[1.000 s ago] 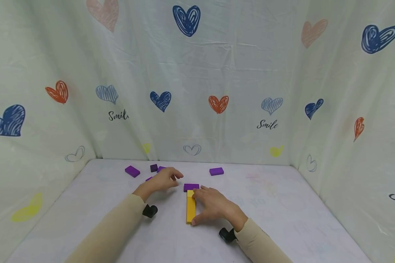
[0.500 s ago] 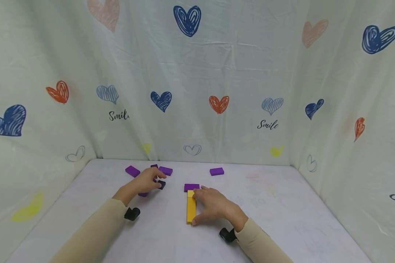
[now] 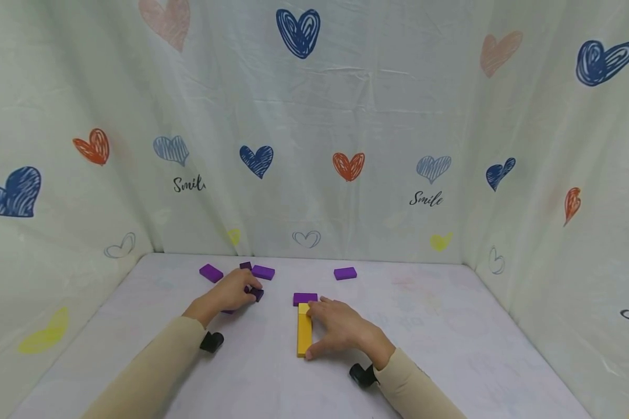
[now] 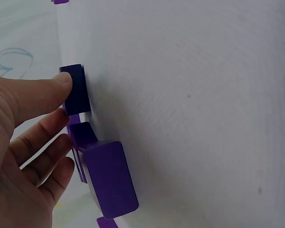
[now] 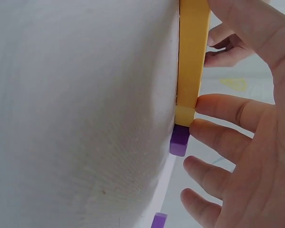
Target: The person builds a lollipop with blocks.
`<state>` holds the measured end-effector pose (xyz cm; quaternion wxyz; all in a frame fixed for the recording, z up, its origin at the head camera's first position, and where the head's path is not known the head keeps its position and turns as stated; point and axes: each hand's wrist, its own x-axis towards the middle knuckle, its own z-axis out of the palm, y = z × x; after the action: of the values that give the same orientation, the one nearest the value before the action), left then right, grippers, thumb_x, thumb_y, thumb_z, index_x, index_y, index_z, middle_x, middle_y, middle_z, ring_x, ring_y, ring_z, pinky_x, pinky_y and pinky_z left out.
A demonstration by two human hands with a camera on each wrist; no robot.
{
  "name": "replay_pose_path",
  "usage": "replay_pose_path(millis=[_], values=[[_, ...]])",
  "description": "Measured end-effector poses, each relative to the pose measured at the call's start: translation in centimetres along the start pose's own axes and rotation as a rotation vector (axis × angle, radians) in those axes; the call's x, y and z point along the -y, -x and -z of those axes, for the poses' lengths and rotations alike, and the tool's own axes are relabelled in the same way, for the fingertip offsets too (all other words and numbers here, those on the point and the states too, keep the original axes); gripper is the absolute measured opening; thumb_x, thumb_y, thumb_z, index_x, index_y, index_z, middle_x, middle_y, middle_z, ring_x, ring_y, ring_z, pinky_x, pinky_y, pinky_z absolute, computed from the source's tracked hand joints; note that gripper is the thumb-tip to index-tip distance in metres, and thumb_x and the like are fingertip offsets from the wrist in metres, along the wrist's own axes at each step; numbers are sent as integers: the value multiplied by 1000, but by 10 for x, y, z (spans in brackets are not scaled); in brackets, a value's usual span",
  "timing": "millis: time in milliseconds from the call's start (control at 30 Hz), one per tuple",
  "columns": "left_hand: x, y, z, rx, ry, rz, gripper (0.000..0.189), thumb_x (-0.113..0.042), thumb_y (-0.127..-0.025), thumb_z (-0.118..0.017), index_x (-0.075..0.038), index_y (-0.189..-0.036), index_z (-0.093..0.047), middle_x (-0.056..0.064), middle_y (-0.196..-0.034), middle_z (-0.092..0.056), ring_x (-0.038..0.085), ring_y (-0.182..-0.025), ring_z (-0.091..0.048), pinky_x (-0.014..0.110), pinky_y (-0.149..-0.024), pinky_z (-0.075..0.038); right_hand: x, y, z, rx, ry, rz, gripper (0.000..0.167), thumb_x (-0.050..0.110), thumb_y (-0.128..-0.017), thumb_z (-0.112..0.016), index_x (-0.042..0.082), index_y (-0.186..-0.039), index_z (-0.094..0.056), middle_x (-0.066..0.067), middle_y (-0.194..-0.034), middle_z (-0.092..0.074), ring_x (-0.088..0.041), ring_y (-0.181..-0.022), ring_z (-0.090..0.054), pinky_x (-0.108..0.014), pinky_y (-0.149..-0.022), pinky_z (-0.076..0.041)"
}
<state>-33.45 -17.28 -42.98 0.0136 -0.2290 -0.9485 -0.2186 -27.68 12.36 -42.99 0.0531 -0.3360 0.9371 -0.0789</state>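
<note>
My left hand (image 3: pixel 234 291) is at the left of the table and pinches a small dark purple block (image 4: pixel 76 90); its thumb lies on the near face. Just beside it in the left wrist view stands a purple block (image 4: pixel 111 180), with other purple pieces partly hidden behind the fingers. My right hand (image 3: pixel 340 326) rests along a long yellow block (image 3: pixel 304 337), its thumb near the close end and fingertips near the far end. A short, lighter yellow block (image 5: pixel 185 115) continues the bar. Across its far end lies a purple block (image 3: pixel 305 298).
Behind the left hand lie a purple block (image 3: pixel 211 273), a dark cube (image 3: pixel 246 265) and another purple block (image 3: pixel 263 272). One more purple block (image 3: pixel 345 273) lies at the back right. A white curtain (image 3: pixel 388 116) with printed hearts borders the table (image 3: pixel 430 337).
My left hand has moved left, away from the yellow bar, and its fingers have come together on the small dark block. The right hand has stayed in place.
</note>
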Motion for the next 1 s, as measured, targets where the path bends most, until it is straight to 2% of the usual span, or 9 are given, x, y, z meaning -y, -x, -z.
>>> replay_pose_path(millis=[133, 267, 367, 567, 667, 767, 1000], values=[[0, -5, -3, 1, -13, 8, 26, -5, -80, -74, -7, -106, -73, 4, -102, -63, 26, -102, -56, 44, -92, -45, 0, 0, 1, 0, 4, 0, 85, 69, -67, -71, 15, -131, -55, -3, -143, -47, -29, -137, -33, -45, -112, -27], [-3, -11, -8, -14, -52, -20, 25, -6, -79, -75, -8, -103, -74, 3, -98, -63, 25, -98, -56, 44, -91, -44, 0, 0, 1, 6, 3, -7, 86, 70, -67, -71, 15, -132, -54, -3, -144, -46, -29, -138, -33, -44, -112, -27], [-9, -17, -13, -11, -55, -4, 24, -7, -79, -75, -9, -103, -74, 1, -96, -61, 23, -97, -55, 42, -92, -44, 0, 0, 0, 8, -5, -12, 87, 70, -66, -71, 15, -132, -54, -2, -144, -46, -28, -138, -33, -44, -112, -27], [-25, -30, -20, 32, 34, 72, 24, -4, -82, -72, -9, -105, -73, 4, -105, -61, 24, -105, -54, 44, -98, -43, -1, -1, 0, 9, -23, -19, 87, 71, -66, -71, 17, -132, -54, -1, -143, -47, -28, -138, -33, -45, -112, -27], [-29, -34, -24, 45, 69, 110, 24, -6, -84, -70, -12, -107, -72, 7, -114, -59, 28, -115, -51, 47, -104, -38, -1, -1, 0, 1, -23, -10, 86, 70, -66, -71, 16, -132, -54, -2, -142, -47, -28, -137, -34, -45, -111, -27], [-30, -36, -26, 42, 112, 135, 25, -7, -85, -70, -13, -110, -70, 7, -116, -58, 28, -115, -51, 47, -103, -39, -1, -1, 0, -7, -19, 8, 86, 70, -66, -71, 15, -130, -55, -3, -141, -49, -29, -136, -35, -45, -111, -28], [-27, -37, -26, -6, 149, 194, 24, -19, -84, -73, -9, -105, -68, 3, -94, -59, 20, -87, -54, 40, -85, -49, -2, -1, 0, -8, -8, 7, 87, 70, -67, -71, 15, -131, -55, -3, -141, -48, -29, -137, -35, -45, -111, -28]])
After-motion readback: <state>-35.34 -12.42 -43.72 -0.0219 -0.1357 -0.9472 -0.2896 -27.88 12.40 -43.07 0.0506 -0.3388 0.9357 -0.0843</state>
